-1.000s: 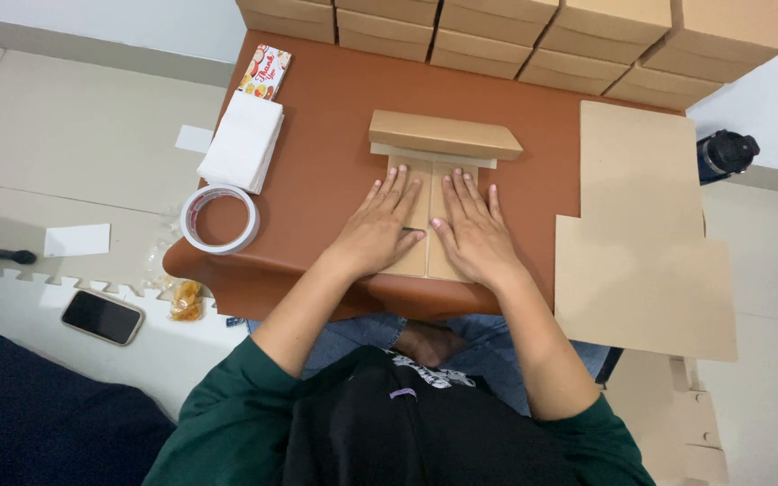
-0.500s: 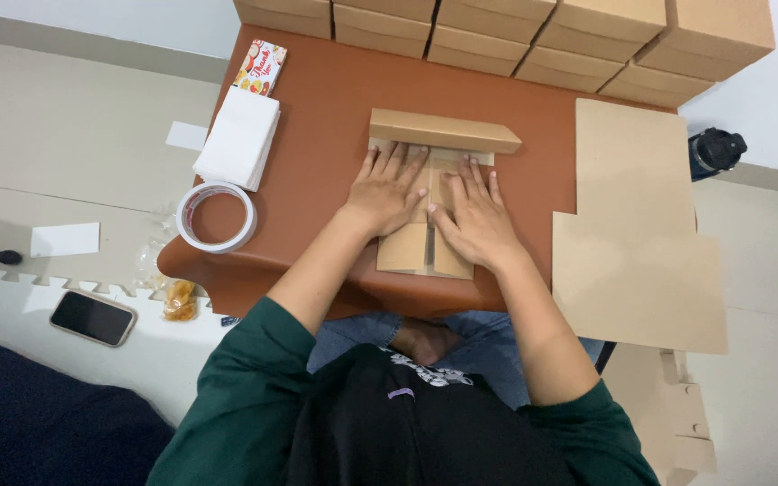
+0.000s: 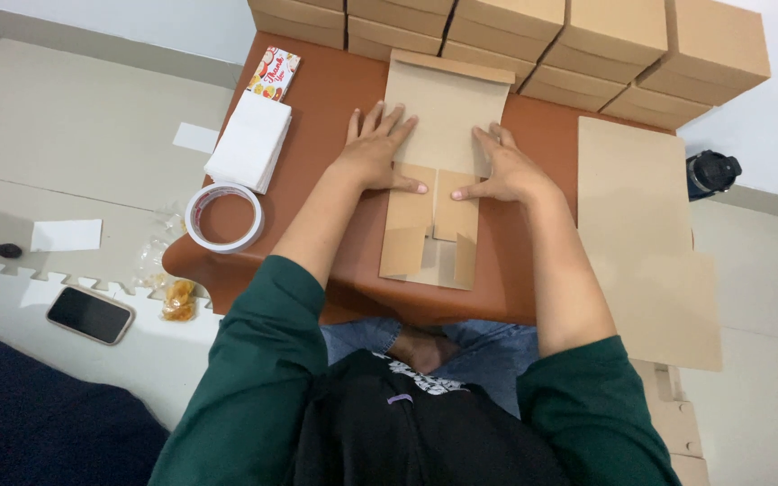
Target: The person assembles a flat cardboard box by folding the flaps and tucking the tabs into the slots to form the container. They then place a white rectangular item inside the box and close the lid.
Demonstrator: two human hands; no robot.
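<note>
A flat brown cardboard box blank (image 3: 443,108) lies on the reddish-brown table (image 3: 317,117), its upper panel unfolded toward the far edge and two lower flaps (image 3: 432,225) folded inward. My left hand (image 3: 378,148) presses flat on the blank's left side, fingers spread. On the right side rests my right hand (image 3: 502,171), thumb pointing in along the fold line. Neither hand grips anything.
Stacked brown boxes (image 3: 533,36) line the table's far edge. A pile of flat cardboard sheets (image 3: 641,225) overhangs the right. A white paper stack (image 3: 249,139), a printed card (image 3: 274,74) and a tape roll (image 3: 224,216) lie at the left. A phone (image 3: 90,315) is on the floor.
The folded upper part of the cardboard has opened out flat toward the far boxes. Both hands slid forward and apart, from the middle flaps to the sides of the blank.
</note>
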